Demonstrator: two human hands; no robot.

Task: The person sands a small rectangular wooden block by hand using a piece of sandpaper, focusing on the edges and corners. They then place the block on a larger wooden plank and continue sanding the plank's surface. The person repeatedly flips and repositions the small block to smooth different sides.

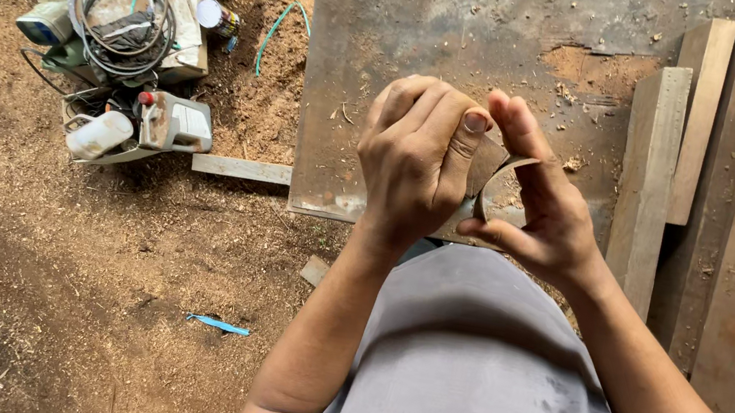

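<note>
Two hands meet above metal-topped bench (pixel 395 34). Left hand (pixel 416 160) closed in fist around something; held thing hidden, only dark tip seen past thumb. Curved thin band (pixel 499 180), arc-shaped, brown, pinched at edge by right hand (pixel 545 205), fingers half open. Band judged light, stiff yet slightly springy, edges possibly sharp; best gripped by flat faces near ends. Planks (pixel 678 167) stacked just beside right hand.

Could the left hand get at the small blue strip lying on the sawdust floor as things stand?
Probably not right away. The left hand is closed in a grip on a dark curved piece that the right hand also holds over the metal sheet. The small blue strip lies unobstructed, but low and well apart.
</note>
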